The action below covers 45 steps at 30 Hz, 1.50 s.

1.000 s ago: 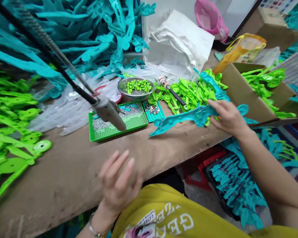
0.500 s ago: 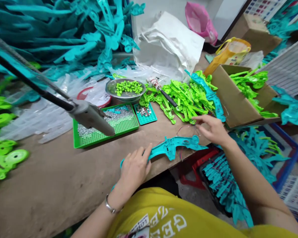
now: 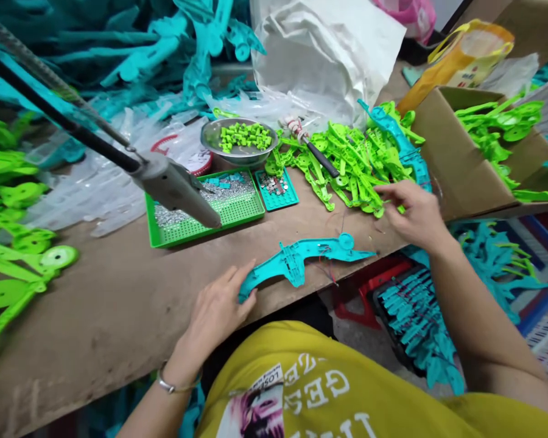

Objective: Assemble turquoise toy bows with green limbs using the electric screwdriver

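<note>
A teal curved plastic shell half (image 3: 296, 258) lies on the table near its front edge, its ribbed inner side up, with thin red and dark wires trailing from it. My left hand (image 3: 221, 301) is closed on the shell's left end, fingers over the top and thumb along the lower edge. At the right side of a heap of lime-green plastic parts (image 3: 342, 155), my right hand (image 3: 413, 210) pinches the end of one green plastic part (image 3: 378, 210). The fingertips partly cover that end.
A green tray (image 3: 237, 210) of small screws, a small teal tray (image 3: 278, 188) of metal bits and a metal bowl (image 3: 240, 157) of green pieces stand behind. A power screwdriver (image 3: 178, 188) hangs at left. A cardboard box (image 3: 461, 161) stands right, with crates below.
My left hand has slid left to the shell's end, and the shell has shifted slightly left. My right hand has moved to the green heap and closed on a part. The view has shifted.
</note>
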Each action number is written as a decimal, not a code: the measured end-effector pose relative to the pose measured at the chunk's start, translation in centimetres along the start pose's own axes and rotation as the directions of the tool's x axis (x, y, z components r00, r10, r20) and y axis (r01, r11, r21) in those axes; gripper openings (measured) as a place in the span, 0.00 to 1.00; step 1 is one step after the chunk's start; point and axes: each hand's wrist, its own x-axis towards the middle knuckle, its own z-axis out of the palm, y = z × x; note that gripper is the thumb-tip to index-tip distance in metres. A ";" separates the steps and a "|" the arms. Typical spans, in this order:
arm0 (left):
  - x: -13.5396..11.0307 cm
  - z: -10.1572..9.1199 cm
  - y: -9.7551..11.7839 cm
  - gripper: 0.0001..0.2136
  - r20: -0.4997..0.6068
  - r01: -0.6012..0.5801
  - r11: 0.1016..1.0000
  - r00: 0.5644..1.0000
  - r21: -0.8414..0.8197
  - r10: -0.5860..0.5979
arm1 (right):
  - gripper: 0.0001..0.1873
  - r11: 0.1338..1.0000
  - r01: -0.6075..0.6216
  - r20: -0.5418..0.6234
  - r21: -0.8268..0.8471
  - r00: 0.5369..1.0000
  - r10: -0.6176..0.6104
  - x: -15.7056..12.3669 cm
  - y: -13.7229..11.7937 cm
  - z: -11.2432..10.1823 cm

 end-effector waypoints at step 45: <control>-10.2 -1.4 -3.5 0.14 -0.122 0.336 0.725 0.858 -0.601 -0.499 | 0.19 0.079 -0.845 0.743 0.529 0.417 -0.523 -11.9 -21.1 14.7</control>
